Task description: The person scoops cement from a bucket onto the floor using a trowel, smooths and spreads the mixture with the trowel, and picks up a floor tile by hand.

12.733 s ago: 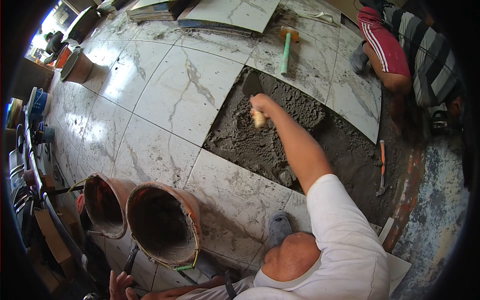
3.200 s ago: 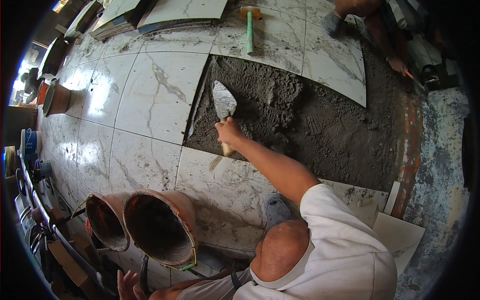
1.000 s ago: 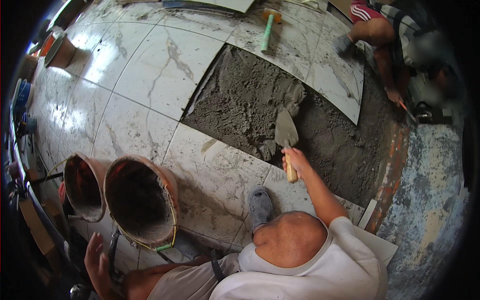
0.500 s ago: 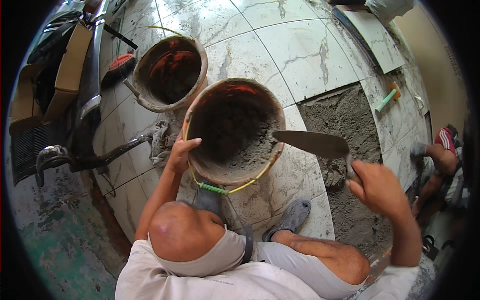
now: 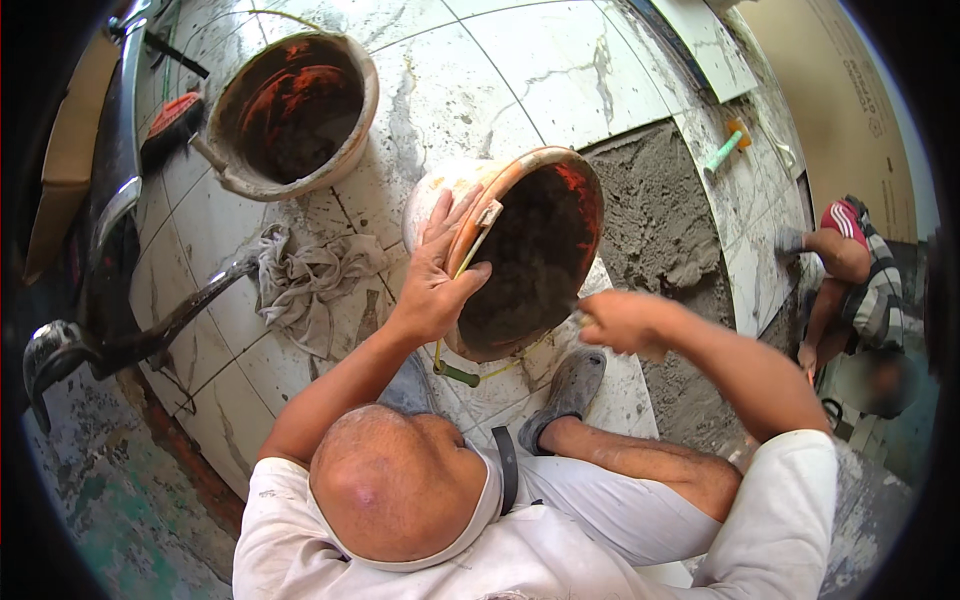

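My left hand (image 5: 440, 270) grips the near-left rim of a mortar-smeared bucket (image 5: 420, 205), thumb over the edge and fingers spread along its outer wall. The bucket leans to the right, its mouth facing the open strip of grey mortar (image 5: 665, 215) in the tiled floor. Dark mortar (image 5: 530, 265) shows inside it. Low at the bucket's mouth, my right hand (image 5: 630, 322) is closed on the handle of a trowel. The trowel's blade cannot be made out against the dark inside. A yellow bail with a green grip (image 5: 457, 374) hangs below the rim.
A second bucket (image 5: 360, 130) stands at the far left, with a crumpled rag (image 5: 305, 285) nearer me. Metal tubing (image 5: 190, 300) juts in from the left. A green-handled hammer (image 5: 725, 155) lies on tiles at right. Another person (image 5: 850, 260) crouches at far right.
The bucket has tipped over to the right, and my left hand has shifted with its rim. My right hand has brought the trowel down and left to the bucket's mouth.
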A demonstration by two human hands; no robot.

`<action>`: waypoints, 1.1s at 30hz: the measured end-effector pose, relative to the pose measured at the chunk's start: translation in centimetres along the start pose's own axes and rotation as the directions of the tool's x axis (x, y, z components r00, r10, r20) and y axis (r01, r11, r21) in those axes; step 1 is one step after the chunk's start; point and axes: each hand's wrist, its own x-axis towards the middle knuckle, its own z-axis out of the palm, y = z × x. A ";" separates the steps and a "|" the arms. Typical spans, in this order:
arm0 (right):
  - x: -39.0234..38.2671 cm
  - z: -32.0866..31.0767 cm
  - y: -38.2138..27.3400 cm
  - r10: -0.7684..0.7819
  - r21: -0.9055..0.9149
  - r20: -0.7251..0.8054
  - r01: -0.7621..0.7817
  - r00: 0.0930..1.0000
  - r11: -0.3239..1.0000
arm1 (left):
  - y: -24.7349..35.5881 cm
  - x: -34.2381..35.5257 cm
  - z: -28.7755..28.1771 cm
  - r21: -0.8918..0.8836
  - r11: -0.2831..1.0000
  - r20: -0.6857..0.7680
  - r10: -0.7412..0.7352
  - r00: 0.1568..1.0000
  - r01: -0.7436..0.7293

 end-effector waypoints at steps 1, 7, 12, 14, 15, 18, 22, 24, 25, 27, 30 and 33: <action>0.2 1.5 -0.5 -0.063 0.119 -0.035 0.067 0.997 0.991 | -0.4 0.1 0.1 -0.002 1.000 0.026 -0.004 1.000 0.004; 0.7 5.3 -3.1 -0.207 0.522 -0.248 0.311 0.946 0.795 | 0.3 -0.1 -1.0 -0.158 0.965 -0.049 -0.219 0.975 0.208; 0.9 7.8 -1.5 -0.186 0.791 -0.332 0.381 0.925 0.478 | -1.8 0.2 -3.9 -0.279 0.934 -0.141 -0.268 0.953 0.222; -0.5 9.0 -0.9 -0.142 0.826 -0.397 0.420 0.907 0.376 | -1.9 0.4 -4.6 -0.328 0.917 -0.121 -0.279 0.953 0.227; -1.1 9.6 -0.8 -0.122 0.838 -0.445 0.461 0.887 0.293 | -2.2 0.4 -5.5 -0.330 0.915 -0.131 -0.290 0.948 0.234; -3.6 12.4 -0.4 0.050 0.882 -0.471 0.469 0.880 0.052 | -3.1 0.3 -7.4 -0.344 0.902 -0.114 -0.316 0.942 0.261; -7.8 15.2 -0.2 0.501 0.787 -0.472 0.603 0.726 -0.132 | -3.5 0.3 -8.2 -0.247 0.924 -0.131 -0.331 0.934 0.293; -8.2 16.1 -0.5 0.675 0.754 -0.473 0.656 0.566 -0.022 | -3.4 0.5 -9.2 -0.220 0.923 -0.153 -0.353 0.923 0.316; -8.2 16.3 -0.4 0.804 0.727 -0.462 0.679 0.375 0.102 | -3.5 0.6 -9.8 -0.194 0.921 -0.182 -0.372 0.910 0.338; -5.7 16.3 0.6 0.868 0.733 -0.407 0.668 0.285 0.124 | -3.1 1.0 -10.4 -0.146 0.930 -0.192 -0.362 0.912 0.338; 1.8 16.3 6.3 0.965 0.904 -0.192 0.350 -0.178 0.245 | -2.3 1.4 -8.8 -0.238 0.916 -0.145 -0.361 0.921 0.322; 8.0 17.2 13.5 0.998 0.998 0.053 -0.021 -0.022 -0.053 | -2.9 1.0 -8.0 -0.254 0.904 -0.134 -0.386 0.913 0.345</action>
